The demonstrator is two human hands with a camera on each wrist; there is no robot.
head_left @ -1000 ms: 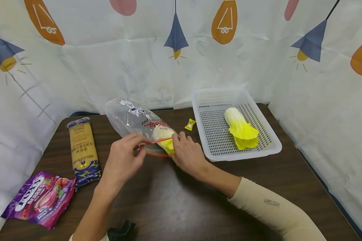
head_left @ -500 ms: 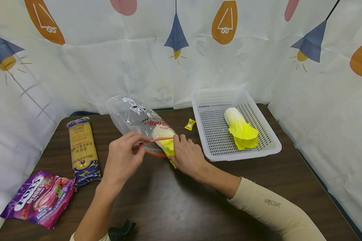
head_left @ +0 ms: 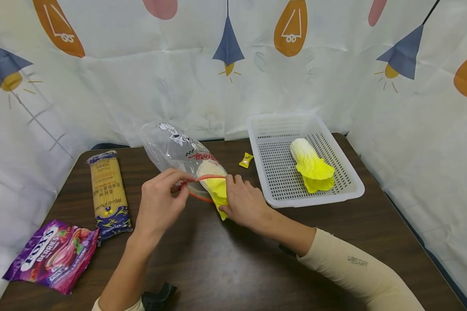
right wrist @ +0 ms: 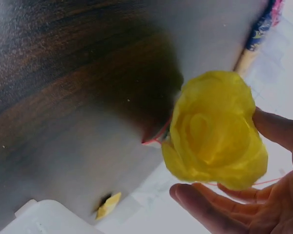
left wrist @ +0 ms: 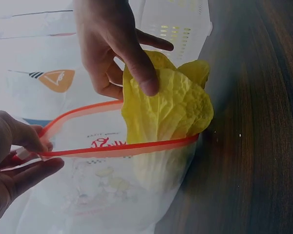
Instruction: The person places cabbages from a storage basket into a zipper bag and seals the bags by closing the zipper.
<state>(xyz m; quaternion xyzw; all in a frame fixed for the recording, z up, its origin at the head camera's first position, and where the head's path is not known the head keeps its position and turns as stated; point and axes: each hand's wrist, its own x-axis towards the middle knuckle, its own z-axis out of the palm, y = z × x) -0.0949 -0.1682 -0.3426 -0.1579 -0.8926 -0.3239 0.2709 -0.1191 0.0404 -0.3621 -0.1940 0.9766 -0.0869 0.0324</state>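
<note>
My left hand (head_left: 161,201) pinches the red-edged mouth of a clear zip bag (head_left: 167,149) printed with a cow drawing and red lettering. A yellow-and-white napa cabbage (left wrist: 168,105) sits base-first in that bag, its yellow leaves sticking out past the red rim. My right hand (head_left: 247,201) grips the leafy end, with the thumb on one side and fingers on the other; the right wrist view looks straight onto the cabbage's leaf tips (right wrist: 215,131). A second napa cabbage (head_left: 313,166) lies in the white plastic basket (head_left: 260,172) to the right.
On the left lie a spaghetti pack (head_left: 109,194) and a purple Fox's Berries candy bag (head_left: 54,257). One small yellow wrapped candy (head_left: 246,160) lies between the bag and the basket. A printed curtain (head_left: 171,86) stands behind the dark wooden table (head_left: 218,268).
My right hand has shifted slightly, and more of the yellow leaves show below its fingers. The bag's mouth has tilted a little; my left hand keeps its pinch on the edge.
</note>
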